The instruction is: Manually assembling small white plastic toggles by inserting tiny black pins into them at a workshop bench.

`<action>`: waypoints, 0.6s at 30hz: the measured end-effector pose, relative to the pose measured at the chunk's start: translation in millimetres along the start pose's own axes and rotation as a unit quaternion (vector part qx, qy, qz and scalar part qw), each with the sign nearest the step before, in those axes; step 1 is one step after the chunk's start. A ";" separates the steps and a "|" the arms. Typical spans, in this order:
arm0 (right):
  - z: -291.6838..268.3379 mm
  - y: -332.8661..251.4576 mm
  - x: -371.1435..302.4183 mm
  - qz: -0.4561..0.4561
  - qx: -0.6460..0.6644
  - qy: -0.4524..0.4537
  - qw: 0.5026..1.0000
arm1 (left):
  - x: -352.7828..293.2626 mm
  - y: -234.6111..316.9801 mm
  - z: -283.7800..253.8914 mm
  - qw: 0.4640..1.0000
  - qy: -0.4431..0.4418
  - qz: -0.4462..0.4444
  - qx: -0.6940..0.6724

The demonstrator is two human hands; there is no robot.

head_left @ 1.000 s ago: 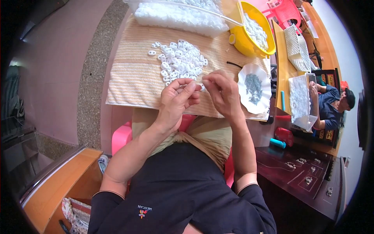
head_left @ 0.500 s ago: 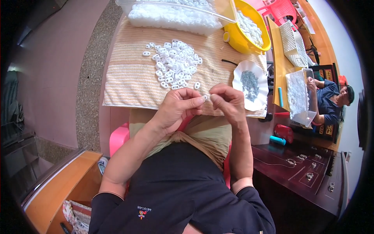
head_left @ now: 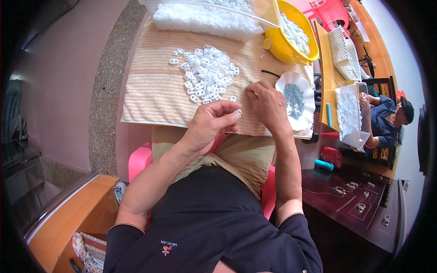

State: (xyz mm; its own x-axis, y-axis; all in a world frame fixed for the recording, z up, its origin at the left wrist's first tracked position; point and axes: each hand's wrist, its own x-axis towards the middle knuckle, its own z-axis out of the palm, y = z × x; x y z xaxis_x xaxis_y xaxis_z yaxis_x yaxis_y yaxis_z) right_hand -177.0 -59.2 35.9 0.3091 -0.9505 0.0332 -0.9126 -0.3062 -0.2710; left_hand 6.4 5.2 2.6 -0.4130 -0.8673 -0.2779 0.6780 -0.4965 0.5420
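Note:
A small white two-holed plastic piece (head_left: 238, 112) is pinched between the thumb and forefinger of my left hand (head_left: 213, 122), just over the towel's near edge. My right hand (head_left: 269, 105) is apart from it, knuckles up above the towel, with its fingers bent together; what they hold, if anything, is hidden. Beyond my left hand lies a loose pile of similar white pieces (head_left: 207, 75), and a single white piece (head_left: 233, 98) rests near my fingers. Beside my right hand stands a white fluted dish (head_left: 306, 119) holding many tiny dark metallic parts (head_left: 293, 101).
A striped towel (head_left: 150, 91) covers the table. At its back stand a clear bin (head_left: 205, 28) of white pieces and a yellow basin (head_left: 278, 45). A thin black strip (head_left: 271, 73) lies near the dish. Another person (head_left: 384, 113) works at right over a tub (head_left: 348, 113).
My right hand has moved up and right, away from the white piece, and turned knuckles up. My left hand keeps its pinch in nearly the same place.

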 end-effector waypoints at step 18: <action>4.5 10.6 -13.7 -0.054 0.064 0.058 0.995 | 3.4 -1.2 -0.9 0.999 0.027 0.025 -0.007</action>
State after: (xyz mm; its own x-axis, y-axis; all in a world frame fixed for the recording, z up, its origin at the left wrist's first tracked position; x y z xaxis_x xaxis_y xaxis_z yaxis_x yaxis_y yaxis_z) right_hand -189.8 -49.2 28.2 0.3634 -0.9147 0.1768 -0.8323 -0.4040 -0.3796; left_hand 4.7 2.9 0.3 -0.3457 -0.8913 -0.2932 0.7050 -0.4530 0.5457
